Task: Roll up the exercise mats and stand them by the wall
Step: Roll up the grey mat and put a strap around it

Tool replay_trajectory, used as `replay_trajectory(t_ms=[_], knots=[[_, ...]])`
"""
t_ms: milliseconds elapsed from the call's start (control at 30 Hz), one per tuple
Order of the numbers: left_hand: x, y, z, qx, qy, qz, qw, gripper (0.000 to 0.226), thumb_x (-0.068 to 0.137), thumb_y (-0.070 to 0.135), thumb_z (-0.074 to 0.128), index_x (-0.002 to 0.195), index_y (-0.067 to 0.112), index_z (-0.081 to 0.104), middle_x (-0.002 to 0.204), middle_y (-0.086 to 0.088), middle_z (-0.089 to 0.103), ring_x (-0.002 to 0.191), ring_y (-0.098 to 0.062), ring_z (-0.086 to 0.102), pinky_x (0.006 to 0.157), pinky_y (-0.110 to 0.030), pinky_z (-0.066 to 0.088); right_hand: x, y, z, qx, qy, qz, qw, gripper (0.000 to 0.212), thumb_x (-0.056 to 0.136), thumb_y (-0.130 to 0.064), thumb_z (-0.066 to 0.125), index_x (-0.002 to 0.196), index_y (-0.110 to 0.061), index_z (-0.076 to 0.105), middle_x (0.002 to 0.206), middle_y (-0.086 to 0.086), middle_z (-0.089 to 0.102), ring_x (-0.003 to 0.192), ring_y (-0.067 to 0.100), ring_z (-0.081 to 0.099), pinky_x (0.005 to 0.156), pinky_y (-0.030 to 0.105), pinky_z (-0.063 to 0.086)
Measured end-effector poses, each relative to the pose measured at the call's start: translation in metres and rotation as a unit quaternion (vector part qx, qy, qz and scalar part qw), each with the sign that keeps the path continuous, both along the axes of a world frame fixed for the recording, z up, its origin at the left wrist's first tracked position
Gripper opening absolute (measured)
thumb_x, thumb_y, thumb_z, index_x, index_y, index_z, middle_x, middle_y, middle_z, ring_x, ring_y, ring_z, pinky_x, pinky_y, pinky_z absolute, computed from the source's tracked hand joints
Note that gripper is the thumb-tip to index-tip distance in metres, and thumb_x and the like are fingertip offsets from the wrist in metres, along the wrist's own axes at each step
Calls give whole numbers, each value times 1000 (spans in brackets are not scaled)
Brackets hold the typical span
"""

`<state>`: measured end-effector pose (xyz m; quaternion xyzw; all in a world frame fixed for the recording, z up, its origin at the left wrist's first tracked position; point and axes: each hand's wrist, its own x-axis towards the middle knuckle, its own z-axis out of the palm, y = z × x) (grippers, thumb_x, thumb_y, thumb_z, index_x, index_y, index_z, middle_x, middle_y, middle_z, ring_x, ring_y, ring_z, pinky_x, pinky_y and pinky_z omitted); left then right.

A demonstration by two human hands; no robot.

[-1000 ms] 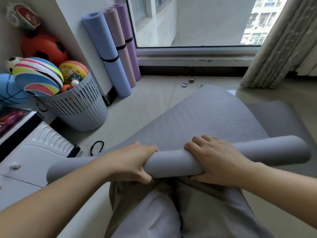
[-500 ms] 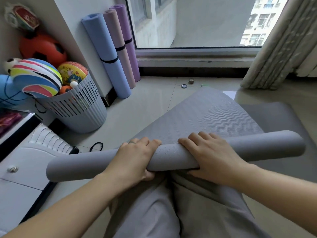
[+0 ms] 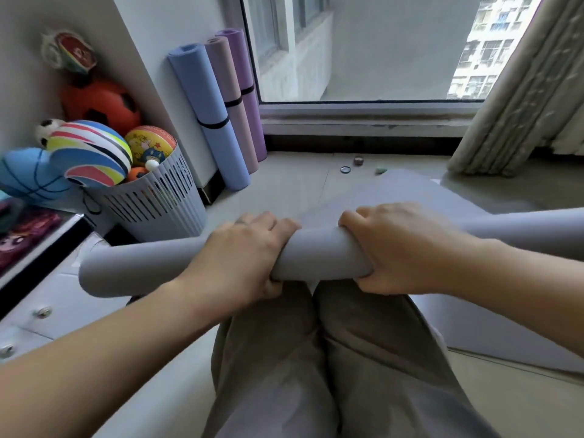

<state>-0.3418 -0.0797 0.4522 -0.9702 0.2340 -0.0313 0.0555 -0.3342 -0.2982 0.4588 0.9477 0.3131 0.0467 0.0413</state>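
Note:
A grey exercise mat [image 3: 319, 254] lies partly rolled across my knees, its unrolled part stretching toward the window. My left hand [image 3: 240, 254] grips the roll left of centre, fingers over the top and thumb under. My right hand [image 3: 398, 245] grips it just right of centre in the same way. Three rolled mats stand against the wall corner: a blue mat [image 3: 208, 115], a mauve mat [image 3: 230, 99] and a purple mat [image 3: 246, 86], each with a black band.
A slatted grey basket [image 3: 164, 203] full of balls stands at the left. A white drawer unit [image 3: 41, 308] sits at the near left. Small items [image 3: 357, 164] lie on the floor below the window. A curtain [image 3: 512, 99] hangs at the right.
Both hands have rolled the mat forward; the roll sits farther from me and the flat part is shorter. The view has tilted a little to the right.

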Motion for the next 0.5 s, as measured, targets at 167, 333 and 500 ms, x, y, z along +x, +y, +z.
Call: replay_trajectory(t_ms=[167,333,500], knots=[[-33,2,-27,39,71,-29,996,70,79,36,62,138,33,25,129,7,42,118,-18,44,91,-31,37,-32,4,-30,-9,128,-7,992,41,70,-53,56,98,-24,45,89,-7,56,78,19,58,59,31,38],[-50,7,-58,49,78,-66,994,88,58,38,76,134,23,35,113,0,56,95,-24,60,77,-41,51,-30,1,-53,0,224,6,975,48,69,-54,63,106,-26,49,95,-7,61,82,17,58,66,30,44],[-39,4,-66,25,56,-39,997,91,48,40,79,129,25,41,107,2,59,90,-23,62,74,-40,50,-13,3,-52,-4,309,-17,951,57,69,-55,72,110,-23,49,105,-5,56,94,15,54,72,30,41]])
